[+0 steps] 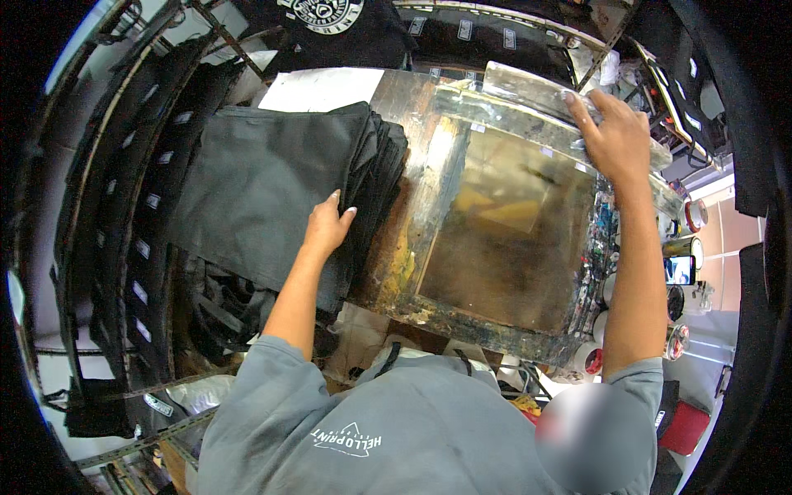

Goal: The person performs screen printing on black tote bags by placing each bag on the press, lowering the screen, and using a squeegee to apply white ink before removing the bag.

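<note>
My left hand (327,228) rests on a tall stack of black fabric pieces (264,165), near its right edge. The thumb stands apart from the fingertips, and nothing shows between them. To the right, a screen-printing frame (450,194) with ink-stained edges and see-through yellowish mesh lies on the worktable. At the frame's far right, my right hand (615,136) is closed over a long pale, stained bar (528,82) that runs along the far edge. Part of its grip is hidden behind the bar.
Black printed fabric hangs on racks (136,223) at left and behind the table. A white sheet (322,88) lies beyond the stack. Ink jars (695,216) and a lit phone (680,271) stand at right. More dark cloth (223,309) sits below the stack.
</note>
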A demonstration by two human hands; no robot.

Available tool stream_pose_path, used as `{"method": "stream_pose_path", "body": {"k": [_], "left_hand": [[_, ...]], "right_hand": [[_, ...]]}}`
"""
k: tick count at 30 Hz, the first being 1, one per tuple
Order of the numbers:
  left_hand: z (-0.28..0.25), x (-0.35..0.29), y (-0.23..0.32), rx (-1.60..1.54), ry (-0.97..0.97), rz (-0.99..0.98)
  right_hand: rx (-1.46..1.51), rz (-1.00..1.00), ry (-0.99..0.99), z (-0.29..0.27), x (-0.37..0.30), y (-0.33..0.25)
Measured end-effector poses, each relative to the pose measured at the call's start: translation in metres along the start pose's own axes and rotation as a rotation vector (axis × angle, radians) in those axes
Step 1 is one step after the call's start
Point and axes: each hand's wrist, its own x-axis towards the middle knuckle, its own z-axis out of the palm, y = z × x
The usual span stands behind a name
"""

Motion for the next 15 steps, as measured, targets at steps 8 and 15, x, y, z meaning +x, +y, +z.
{"method": "stream_pose_path", "body": {"k": [8, 15], "left_hand": [[-0.028, 0.012, -0.026, 0.07, 0.244, 0.182], [-0.107, 0.006, 0.039, -0.036, 0.091, 0.333]], "right_hand": [[0.062, -0.042, 0.092, 0.004, -0.016, -0.006], [0.012, -0.03, 0.123, 0.009, -0.009, 0.006]]}}
